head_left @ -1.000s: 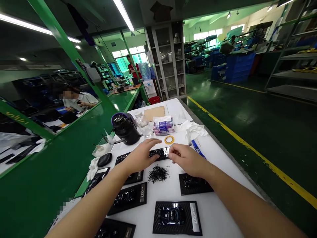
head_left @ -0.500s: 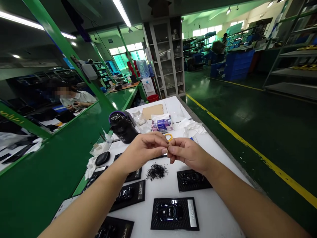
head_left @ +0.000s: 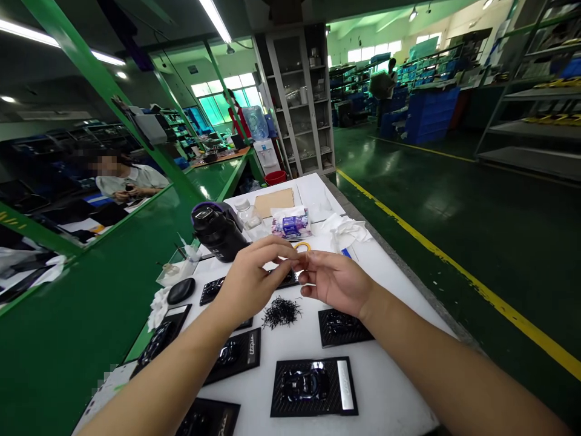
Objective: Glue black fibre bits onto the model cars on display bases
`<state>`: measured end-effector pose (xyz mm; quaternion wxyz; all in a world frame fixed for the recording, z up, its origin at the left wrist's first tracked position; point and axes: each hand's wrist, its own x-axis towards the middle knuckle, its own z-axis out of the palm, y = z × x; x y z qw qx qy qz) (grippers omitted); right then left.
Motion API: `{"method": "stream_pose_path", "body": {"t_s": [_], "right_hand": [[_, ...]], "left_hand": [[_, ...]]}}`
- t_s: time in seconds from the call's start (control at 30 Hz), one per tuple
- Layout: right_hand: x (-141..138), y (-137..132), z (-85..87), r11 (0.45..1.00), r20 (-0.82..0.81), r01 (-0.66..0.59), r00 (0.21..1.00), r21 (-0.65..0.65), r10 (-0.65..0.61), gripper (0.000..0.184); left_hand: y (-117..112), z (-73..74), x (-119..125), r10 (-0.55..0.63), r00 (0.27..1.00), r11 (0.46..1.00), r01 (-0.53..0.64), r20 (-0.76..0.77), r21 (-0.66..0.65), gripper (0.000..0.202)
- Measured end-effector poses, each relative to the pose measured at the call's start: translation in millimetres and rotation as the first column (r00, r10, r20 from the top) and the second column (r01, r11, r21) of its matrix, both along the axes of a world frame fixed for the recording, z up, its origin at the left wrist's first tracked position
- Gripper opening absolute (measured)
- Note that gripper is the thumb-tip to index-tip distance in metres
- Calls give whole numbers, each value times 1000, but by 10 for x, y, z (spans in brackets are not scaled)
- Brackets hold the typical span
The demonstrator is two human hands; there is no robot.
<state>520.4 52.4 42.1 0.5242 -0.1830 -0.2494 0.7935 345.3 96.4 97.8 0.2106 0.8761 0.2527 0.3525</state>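
Note:
My left hand (head_left: 258, 272) is above the table with its thumb and fingers closed in a pinch. My right hand (head_left: 340, 280) meets it fingertip to fingertip, its palm side partly turned to view and its lower fingers curled. Anything between the fingertips is too small to make out. Just below lies a loose pile of thin black pieces (head_left: 281, 312). Around it are model cars on black patterned bases: one car (head_left: 305, 386) in front, another car (head_left: 341, 324) under my right forearm, and several more to the left, partly covered by my left arm.
A black bottle (head_left: 218, 233), a clear jar (head_left: 247, 213), a tissue pack (head_left: 291, 225), crumpled tissue (head_left: 345, 230) and a yellow tape ring (head_left: 302, 246) stand beyond my hands. A black oval case (head_left: 180, 291) lies left. Another person (head_left: 129, 181) sits beyond the green partition.
My right hand has rolled so more of its palm shows, and its lower fingers have loosened. My left fingers stay against its fingertips. The view has shifted slightly.

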Motion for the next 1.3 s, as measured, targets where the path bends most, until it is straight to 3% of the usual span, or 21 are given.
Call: {"method": "stream_pose_path", "body": {"t_s": [0.07,0.17,0.23,0.27,0.4,0.53,0.7,0.83,0.9,1.0,1.13,1.3], "right_hand": [[-36,-3,-11,1000,23,16,1000,18,-17,29],[-94,-17,-13,996,79,65,994,61,-70,32],[-122,-29,-1,992,89,93,991,80,-100,31],[-132,-34,8,991,88,108,989,85,-115,30],[-138,-46,34,985,100,147,983,93,-156,30],[-129,-47,35,981,119,168,977,98,-179,29],[-125,-34,22,986,190,149,969,74,-161,28],[-131,-16,-12,984,255,149,952,96,-169,25],[-132,-17,-31,972,310,196,923,132,-228,20],[-130,-49,-44,899,465,288,780,329,-420,10],[-137,-128,-27,702,560,188,478,687,-677,11],[-158,-187,-22,635,552,105,401,765,-731,12]], "left_hand": [[-4,-64,25,102,974,951,-35,204,-308,4],[-20,-137,78,269,874,725,92,404,-682,13],[-38,-158,114,296,853,608,178,430,-773,19],[-46,-162,130,288,854,576,207,434,-791,21],[-66,-174,166,262,863,536,243,432,-809,22],[-64,-206,146,277,867,579,193,414,-792,19],[-56,-215,75,236,922,770,16,308,-638,12],[-87,-180,34,177,967,871,-68,182,-486,12],[-125,-148,25,193,979,925,-159,67,-345,13],[-192,-102,7,206,975,967,-216,-87,-133,12],[-254,-91,-56,174,978,974,-188,-111,-127,14],[-310,-148,-136,114,984,985,-130,-138,-110,16]]}}
